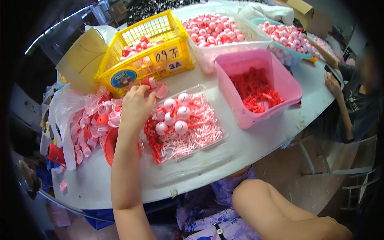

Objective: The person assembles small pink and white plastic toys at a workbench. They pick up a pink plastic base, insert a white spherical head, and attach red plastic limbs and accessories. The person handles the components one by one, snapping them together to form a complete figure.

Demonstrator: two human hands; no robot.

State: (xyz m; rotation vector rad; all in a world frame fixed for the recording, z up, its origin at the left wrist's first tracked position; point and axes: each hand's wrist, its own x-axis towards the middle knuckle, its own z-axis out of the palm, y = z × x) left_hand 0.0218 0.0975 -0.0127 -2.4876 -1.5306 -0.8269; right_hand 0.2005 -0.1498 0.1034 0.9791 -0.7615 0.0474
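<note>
Head view: the fingers of the left hand (137,105) are half curled, thumb and forefinger parted, beside a red plastic cup (149,82) and a pink plastic cup (162,91), left of the frame's centre; whether either is gripped cannot be told. At centre, a clear tray (225,133) is filled with pink and red plastic links (200,136), topped by white balls (181,127). At upper left, a yellow basket (185,51) is marked with a handwritten white card (166,55) and a printed round blue sticker (123,79).

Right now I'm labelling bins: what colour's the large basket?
The large basket is yellow; see head view.
</note>
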